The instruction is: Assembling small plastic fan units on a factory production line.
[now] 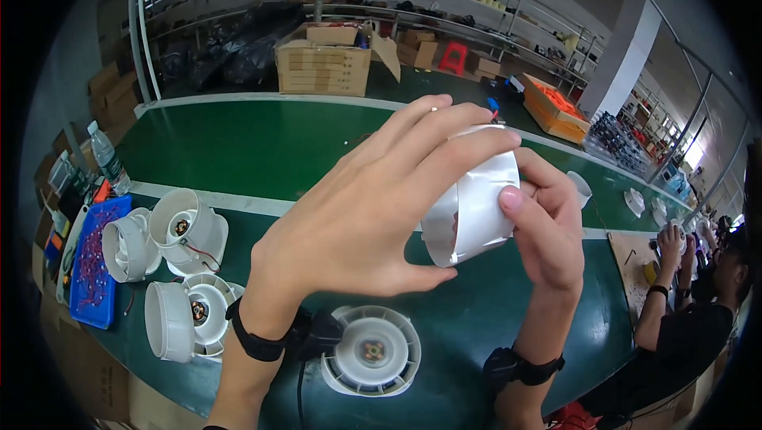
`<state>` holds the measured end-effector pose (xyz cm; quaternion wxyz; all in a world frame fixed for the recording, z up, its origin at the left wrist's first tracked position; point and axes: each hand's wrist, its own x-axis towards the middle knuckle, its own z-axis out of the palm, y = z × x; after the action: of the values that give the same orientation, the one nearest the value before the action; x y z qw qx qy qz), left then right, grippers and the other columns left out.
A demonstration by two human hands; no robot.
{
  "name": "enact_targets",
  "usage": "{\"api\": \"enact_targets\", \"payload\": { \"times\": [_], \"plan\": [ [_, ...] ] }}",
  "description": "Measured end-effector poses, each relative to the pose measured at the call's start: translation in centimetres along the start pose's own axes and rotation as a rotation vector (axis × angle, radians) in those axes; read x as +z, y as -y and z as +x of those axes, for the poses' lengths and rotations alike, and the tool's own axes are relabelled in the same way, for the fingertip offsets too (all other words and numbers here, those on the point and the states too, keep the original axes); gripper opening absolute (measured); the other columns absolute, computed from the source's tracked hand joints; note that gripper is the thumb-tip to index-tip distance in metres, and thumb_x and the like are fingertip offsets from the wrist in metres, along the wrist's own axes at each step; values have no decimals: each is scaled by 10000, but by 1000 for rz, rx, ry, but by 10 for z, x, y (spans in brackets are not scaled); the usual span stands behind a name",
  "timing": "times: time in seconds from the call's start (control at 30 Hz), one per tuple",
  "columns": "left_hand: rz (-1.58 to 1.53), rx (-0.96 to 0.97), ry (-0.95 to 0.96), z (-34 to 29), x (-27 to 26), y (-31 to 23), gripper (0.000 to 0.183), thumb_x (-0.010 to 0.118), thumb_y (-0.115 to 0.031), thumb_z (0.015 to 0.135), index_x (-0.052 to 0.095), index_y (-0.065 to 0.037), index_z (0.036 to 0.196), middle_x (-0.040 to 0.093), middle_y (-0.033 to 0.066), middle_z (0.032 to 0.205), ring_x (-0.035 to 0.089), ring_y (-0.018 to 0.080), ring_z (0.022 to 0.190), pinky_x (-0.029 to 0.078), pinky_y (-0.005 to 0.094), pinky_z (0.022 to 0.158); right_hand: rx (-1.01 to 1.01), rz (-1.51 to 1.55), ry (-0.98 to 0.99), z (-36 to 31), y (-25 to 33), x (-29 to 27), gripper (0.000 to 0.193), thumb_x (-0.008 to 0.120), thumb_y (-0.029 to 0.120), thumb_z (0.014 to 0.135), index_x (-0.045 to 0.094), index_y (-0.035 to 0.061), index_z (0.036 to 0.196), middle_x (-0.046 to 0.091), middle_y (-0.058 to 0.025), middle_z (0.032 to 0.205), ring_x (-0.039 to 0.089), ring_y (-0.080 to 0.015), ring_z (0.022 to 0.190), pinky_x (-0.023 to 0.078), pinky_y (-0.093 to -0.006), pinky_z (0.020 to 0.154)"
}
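A white plastic fan housing, round and hollow, is held up above the green table between both hands. My left hand reaches over its top and left side, fingers bent across the upper rim and thumb below. My right hand grips its right side, the thumb pressed on the outer wall. A bit of red and blue wire shows behind the left fingertips. Below the hands, a vaned fan housing lies flat on the table with a copper-coloured centre. The inside of the held housing is mostly hidden.
Several white fan housings stand at the left. Beside them are a blue tray of small wired parts and a water bottle. A cardboard box stands beyond the table. At the right, a co-worker works at a wooden board.
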<state>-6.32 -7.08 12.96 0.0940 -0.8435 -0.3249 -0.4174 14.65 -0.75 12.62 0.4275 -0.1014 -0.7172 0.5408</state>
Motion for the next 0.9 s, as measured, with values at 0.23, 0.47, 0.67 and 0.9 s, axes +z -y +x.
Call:
{"api": "enact_targets", "payload": {
  "times": [0.23, 0.47, 0.67, 0.9],
  "plan": [
    [-138, -34, -201, -2, -3, 4, 1004, 824, -321, 665, 336, -46, 1498, 398, 189, 1511, 375, 349, 1417, 324, 493, 1135, -93, -59, 36, -1, -5, 1, 337, 616, 71, 970, 540, -79, 1262, 712, -114, 1003, 682, -134, 904, 520, -236, 765],
    [-350, -305, -242, -5, 10, 10, 1076, 821, -364, 696, 232, -55, 1541, 455, 212, 1408, 457, 322, 1327, 344, 429, 1112, -137, -148, 103, -3, -4, 5, 334, 602, 47, 967, 534, -91, 1262, 695, -117, 1032, 643, -114, 929, 492, -226, 767],
    [-366, -285, -194, -7, 9, 16, 1073, 843, -356, 655, 294, -51, 1525, 512, 164, 1351, 511, 273, 1254, 380, 400, 1075, -116, -17, 140, -4, -4, 11, 287, 571, 31, 956, 565, -100, 1211, 677, -99, 1006, 609, -98, 897, 464, -219, 733],
    [-199, -235, -297, -3, 8, 10, 1011, 848, -343, 613, 402, -45, 1470, 531, 163, 1324, 549, 287, 1199, 404, 395, 1044, -157, -134, -53, 0, -5, 19, 168, 587, 100, 967, 631, -54, 915, 609, -12, 791, 548, -48, 727, 409, -199, 612]
  ]
}}
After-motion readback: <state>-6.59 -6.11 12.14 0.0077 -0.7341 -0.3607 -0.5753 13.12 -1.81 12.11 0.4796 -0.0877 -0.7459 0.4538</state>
